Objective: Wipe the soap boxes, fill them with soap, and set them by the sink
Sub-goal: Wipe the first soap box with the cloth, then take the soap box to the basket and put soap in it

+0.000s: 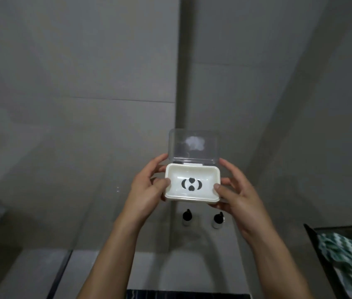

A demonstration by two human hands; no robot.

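Note:
A white soap box (pixel 201 174) is held up in front of a grey tiled wall, with its clear hinged lid (pixel 193 145) standing open and upright at the back. The tray inside is empty and shows dark drain cut-outs in its floor. My left hand (pixel 149 190) grips the box's left side, thumb on the rim and fingers behind. My right hand (pixel 235 195) grips the right side the same way. No soap is in view.
Two dark-capped taps or valves (pixel 187 216) (pixel 218 220) stick out of the wall below the box. A black wire basket (pixel 313 236) at the lower right holds a green-and-white patterned cloth (pixel 347 255). A dark edge (pixel 188 294) runs along the bottom of the view.

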